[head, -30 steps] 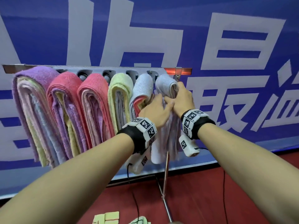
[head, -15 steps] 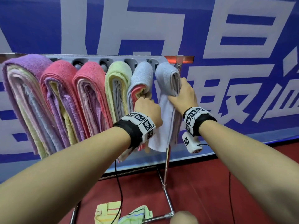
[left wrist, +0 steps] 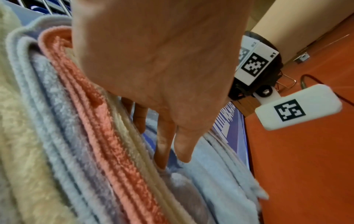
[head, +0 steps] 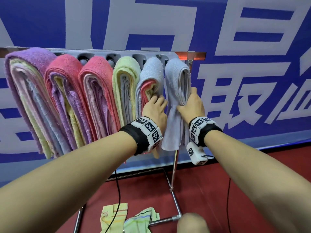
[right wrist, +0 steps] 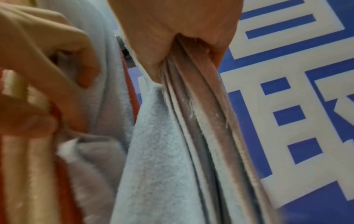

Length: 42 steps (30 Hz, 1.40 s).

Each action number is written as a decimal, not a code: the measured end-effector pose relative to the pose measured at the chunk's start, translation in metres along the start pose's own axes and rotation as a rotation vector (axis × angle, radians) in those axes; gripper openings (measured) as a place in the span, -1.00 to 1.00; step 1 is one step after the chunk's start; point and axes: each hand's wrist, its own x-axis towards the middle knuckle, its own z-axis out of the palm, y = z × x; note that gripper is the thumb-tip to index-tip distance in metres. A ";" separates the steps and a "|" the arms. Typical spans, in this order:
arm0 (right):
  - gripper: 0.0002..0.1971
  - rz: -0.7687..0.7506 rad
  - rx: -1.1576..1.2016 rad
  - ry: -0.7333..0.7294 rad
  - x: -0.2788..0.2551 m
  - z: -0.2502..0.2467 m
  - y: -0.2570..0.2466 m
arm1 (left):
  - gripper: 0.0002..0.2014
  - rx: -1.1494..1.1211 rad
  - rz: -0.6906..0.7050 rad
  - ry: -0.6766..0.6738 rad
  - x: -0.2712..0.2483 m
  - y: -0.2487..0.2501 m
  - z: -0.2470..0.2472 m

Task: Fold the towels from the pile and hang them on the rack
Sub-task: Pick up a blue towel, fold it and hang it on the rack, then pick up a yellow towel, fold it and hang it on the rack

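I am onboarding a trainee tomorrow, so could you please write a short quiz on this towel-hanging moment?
1. True or false: the right hand grips the pale blue terry towel at the rack's right end.
2. Which colour tops the leftmost bundle on the metal towel rack? A purple; B green; C white.
3. Fill in: the left hand touches the neighbouring blue-topped bundle with ___ layers inside.

Key: 1 true; 2 A; 3 red
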 end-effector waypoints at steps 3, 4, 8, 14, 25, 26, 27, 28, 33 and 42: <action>-0.52 0.013 -0.055 0.066 0.005 -0.009 0.006 | -0.54 0.027 0.027 -0.024 -0.002 -0.001 0.001; -0.52 0.017 -0.071 0.085 0.006 -0.011 0.007 | -0.54 0.035 0.033 -0.028 -0.003 0.000 0.001; -0.49 0.020 -0.099 0.103 0.000 -0.009 0.005 | -0.54 0.044 0.034 -0.020 -0.003 0.001 0.004; -0.36 0.072 0.142 -0.051 -0.025 0.014 -0.004 | -0.64 -0.273 0.085 0.244 -0.004 0.008 0.008; -0.38 0.203 -0.057 -0.667 -0.144 0.104 0.056 | -0.59 -0.573 0.250 0.297 -0.088 0.047 0.135; -0.33 0.211 -0.080 -0.695 -0.156 0.117 0.062 | -0.59 -0.587 0.228 0.272 -0.099 0.053 0.152; -0.27 0.223 -0.098 -0.717 -0.169 0.130 0.067 | -0.59 -0.598 0.206 0.244 -0.112 0.061 0.170; -0.22 0.229 -0.107 -0.735 -0.181 0.143 0.071 | -0.57 -0.610 0.187 0.210 -0.124 0.069 0.189; -0.27 0.176 -0.174 -0.924 -0.243 0.223 0.088 | -0.50 -0.707 0.078 -0.101 -0.192 0.120 0.291; -0.69 0.120 -0.380 -1.406 -0.354 0.366 0.163 | -0.40 -0.949 -0.289 -0.810 -0.262 0.232 0.442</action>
